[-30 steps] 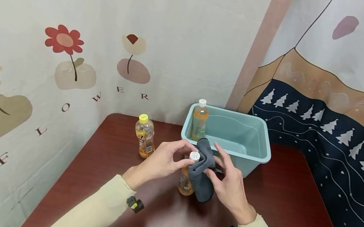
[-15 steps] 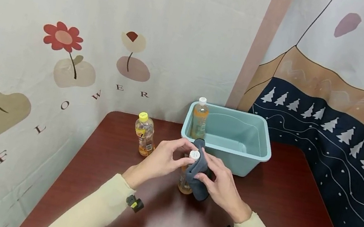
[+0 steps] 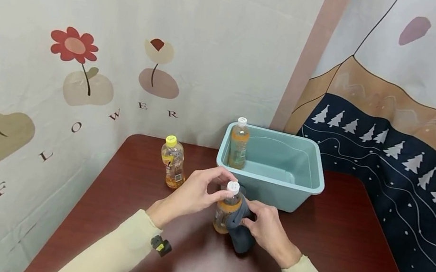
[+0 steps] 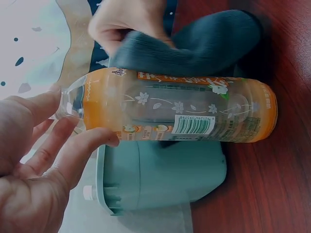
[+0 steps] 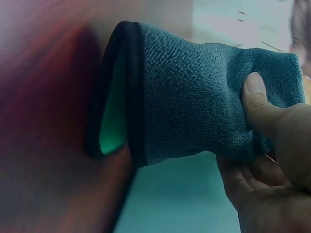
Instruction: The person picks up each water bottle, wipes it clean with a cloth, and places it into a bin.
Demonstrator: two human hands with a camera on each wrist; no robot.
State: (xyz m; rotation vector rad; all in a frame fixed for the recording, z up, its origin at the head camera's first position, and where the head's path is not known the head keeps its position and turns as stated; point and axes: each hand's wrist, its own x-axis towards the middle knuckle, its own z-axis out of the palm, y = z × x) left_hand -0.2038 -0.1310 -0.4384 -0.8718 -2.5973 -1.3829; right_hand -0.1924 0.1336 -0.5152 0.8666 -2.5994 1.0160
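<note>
An upright bottle with a white cap and orange label stands on the table. My left hand pinches it around the neck, as the left wrist view also shows. In my right hand is a folded dark grey cloth, pinched between thumb and fingers. The cloth lies against the bottle's right side and hangs down beside it. Thumb and cloth fill much of the right wrist view, with the bottle mostly hidden there. Flowers and a barcode show on the bottle in the left wrist view.
Just behind the hands stands a light blue plastic bin. A second white-capped bottle is upright in its left end. To the left, a yellow-capped bottle stands on the dark red table. Printed fabric hangs behind.
My right hand has slid the cloth from near the cap down the bottle's right side, uncovering its upper label. The left hand keeps its hold on the neck.
</note>
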